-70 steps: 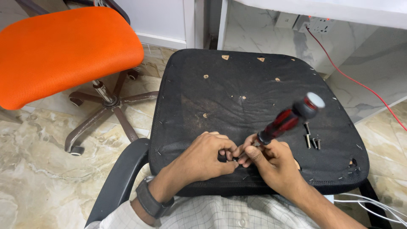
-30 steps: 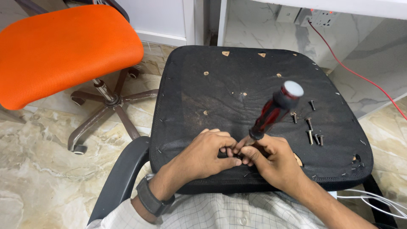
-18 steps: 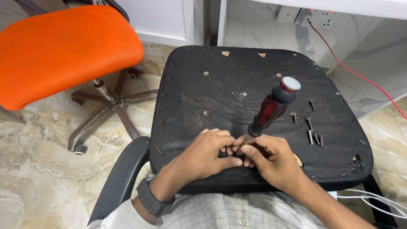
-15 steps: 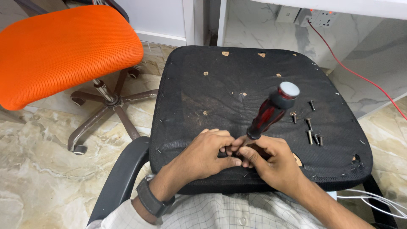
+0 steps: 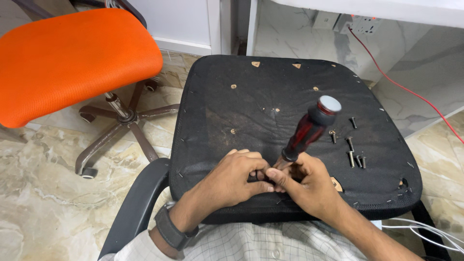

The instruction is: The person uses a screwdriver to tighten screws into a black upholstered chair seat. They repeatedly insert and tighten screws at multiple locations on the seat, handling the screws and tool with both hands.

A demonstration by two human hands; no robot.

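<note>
I found the screwdriver (image 5: pixel 309 128), red-and-black handled with a pale cap, standing tilted away from the person. Its tip was down at the near edge of the upturned black seat base (image 5: pixel 270 82). The right hand (image 5: pixel 309 186) had its fingers closed around the shaft just below the handle. The left hand (image 5: pixel 237 176) had its fingers pinched shut on a small dark part (image 5: pixel 258 176) at the tip; what kind of part it was I could not tell.

In my judgement the step in hand was seating the tip on that part. A turn from there would call for a steady pinch and an upright tool.

Loose screws (image 5: pixel 355 157) lay on the base, near the right hand. An orange office chair (image 5: pixel 72 53) stood well apart to the left on the marble floor (image 5: pixel 38 193).
</note>
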